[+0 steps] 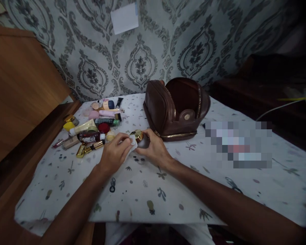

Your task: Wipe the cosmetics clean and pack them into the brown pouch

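My left hand is closed, pinching a white tissue against a small jar with a shiny gold lid. On the other side, my right hand grips the jar between thumb and fingers. The jar is tilted above the cloth, its lower part mostly hidden by my fingers. Just behind my right hand stands a brown leather cosmetic bag, unzipped with its flap folded down. Left of my left hand lie a dark red bottle with a white cap, a gold tube and a cream-coloured squeeze tube.
More cosmetics cluster at the back left, among them a green-capped dark tube and a round red case. A patterned white cloth covers the table. At right is a pixelated patch. A wooden panel borders the left.
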`<action>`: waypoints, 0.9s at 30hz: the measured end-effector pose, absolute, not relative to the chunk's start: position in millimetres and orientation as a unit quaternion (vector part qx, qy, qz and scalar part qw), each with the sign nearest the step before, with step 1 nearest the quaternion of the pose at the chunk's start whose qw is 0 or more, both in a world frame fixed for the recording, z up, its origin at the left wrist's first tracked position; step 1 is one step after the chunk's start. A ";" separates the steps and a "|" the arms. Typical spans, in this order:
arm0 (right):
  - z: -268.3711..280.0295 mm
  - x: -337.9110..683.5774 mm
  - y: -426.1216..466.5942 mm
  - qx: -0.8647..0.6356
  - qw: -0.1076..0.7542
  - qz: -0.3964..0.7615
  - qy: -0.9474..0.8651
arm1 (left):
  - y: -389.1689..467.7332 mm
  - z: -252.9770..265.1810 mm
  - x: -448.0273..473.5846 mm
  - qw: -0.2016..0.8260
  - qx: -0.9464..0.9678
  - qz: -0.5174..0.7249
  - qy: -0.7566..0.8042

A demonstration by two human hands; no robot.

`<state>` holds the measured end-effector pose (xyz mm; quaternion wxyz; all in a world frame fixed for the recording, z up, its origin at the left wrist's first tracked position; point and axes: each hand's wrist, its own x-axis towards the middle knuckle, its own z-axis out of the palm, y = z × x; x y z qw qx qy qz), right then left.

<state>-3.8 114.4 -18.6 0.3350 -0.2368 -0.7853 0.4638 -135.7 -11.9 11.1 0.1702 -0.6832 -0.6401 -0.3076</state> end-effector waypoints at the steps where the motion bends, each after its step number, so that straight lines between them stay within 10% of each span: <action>1: -17.9 -3.1 113.6 -0.235 0.333 0.456 -0.791 | -12.4 10.5 -135.5 0.185 -0.685 -0.302 -0.636; 11: -19.6 0.3 107.7 -0.174 0.334 0.342 -0.861 | -12.6 14.7 -125.8 0.248 -0.680 -0.301 -0.620; 27: -24.5 -2.0 103.9 -0.011 0.316 0.252 -0.914 | -7.4 23.6 -142.7 0.003 -0.539 -0.424 -0.728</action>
